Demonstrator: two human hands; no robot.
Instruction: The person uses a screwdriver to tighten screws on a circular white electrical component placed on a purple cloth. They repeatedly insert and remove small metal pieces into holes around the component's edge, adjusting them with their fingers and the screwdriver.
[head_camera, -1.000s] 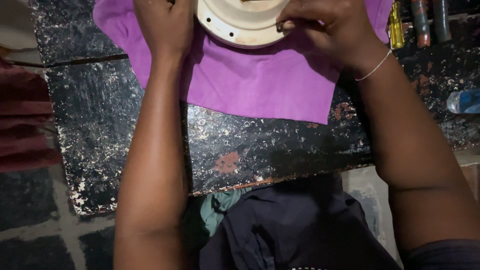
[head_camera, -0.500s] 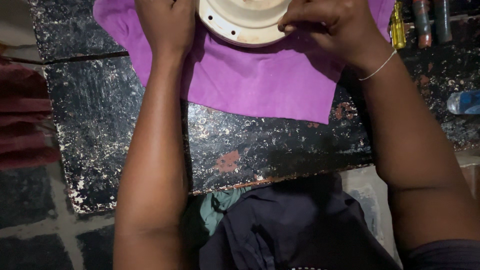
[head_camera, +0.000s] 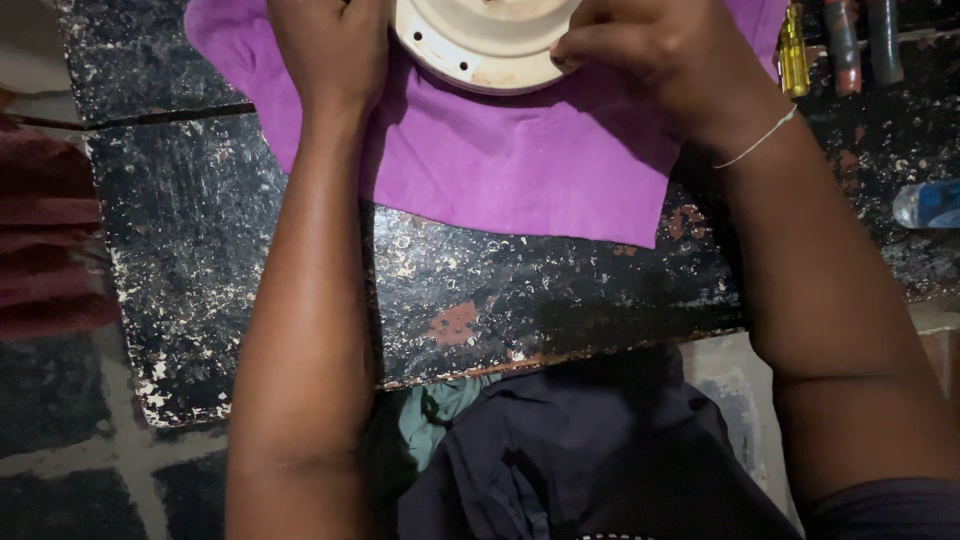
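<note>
Left hand: upper left of centre, fingers curled against the round cream plate's rim.
Plate: top centre, on purple cloth.
Right hand: fingertips pinching the rim.
Advice: brace both sides evenly, keeping plate flat.

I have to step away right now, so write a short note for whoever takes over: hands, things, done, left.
Left hand: resting on the left rim of the cream round disc.
Right hand: fingertips pinching the disc's right rim.
The disc lies on a purple cloth spread over the worn black table. Screwdrivers lie right of the cloth, unused.
Done: cloth spread, disc on it.
Left: cannot tell; the disc's upper half is out of frame.
</note>
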